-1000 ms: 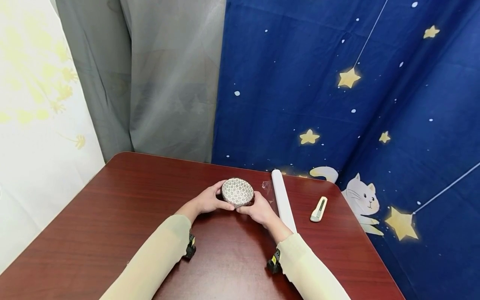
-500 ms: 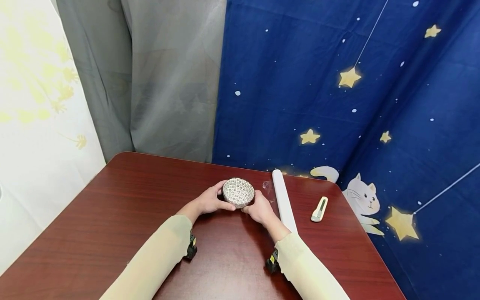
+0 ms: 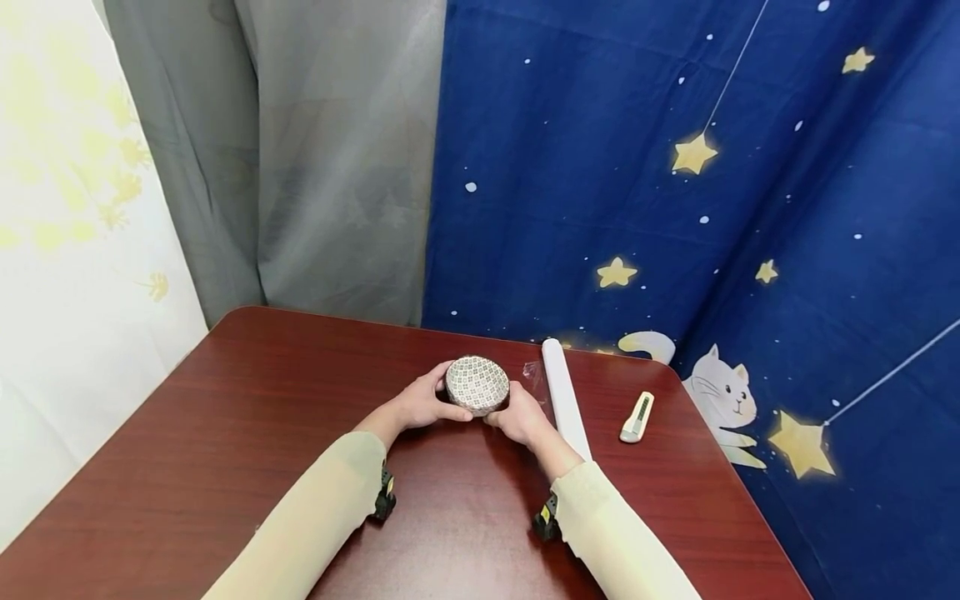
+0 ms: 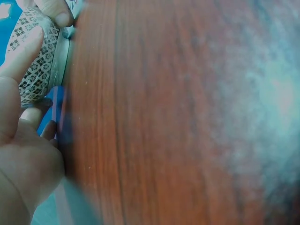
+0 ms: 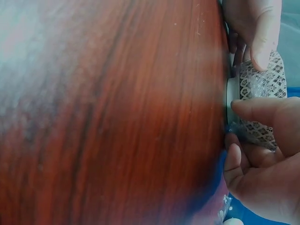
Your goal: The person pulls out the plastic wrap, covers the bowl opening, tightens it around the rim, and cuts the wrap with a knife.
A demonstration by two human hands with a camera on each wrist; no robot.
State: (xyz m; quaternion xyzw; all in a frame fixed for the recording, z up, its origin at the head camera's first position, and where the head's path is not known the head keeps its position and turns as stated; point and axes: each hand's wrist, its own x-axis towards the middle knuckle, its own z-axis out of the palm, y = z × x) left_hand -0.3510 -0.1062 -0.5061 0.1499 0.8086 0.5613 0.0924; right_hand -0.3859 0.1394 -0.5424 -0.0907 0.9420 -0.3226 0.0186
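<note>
A small round bowl [image 3: 477, 383], printed with a dark-and-white lattice pattern, stands upright on the table between both hands. Clear film shines and wrinkles on its side [image 5: 276, 77] in the right wrist view. From the left, my left hand [image 3: 418, 404] grips the bowl, its thumb along the patterned wall [image 4: 36, 82] in the left wrist view. My right hand [image 3: 522, 418] holds the opposite side, with the thumb near the pale foot and fingers curled in low against the film. In the head view, the far fingers are partly hidden behind the bowl.
Just right of the right hand lies a long white roll [image 3: 564, 392], with a piece of clear film [image 3: 534, 377] beside it. A cream utility knife [image 3: 637, 417] rests farther right on the dark red table [image 3: 247, 433]. Curtains [image 3: 345, 208] hang behind the table.
Both hands keep their hold on the bowl. The right thumb has shifted slightly to the right along the bowl's near side; the roll and utility knife have stayed in place.
</note>
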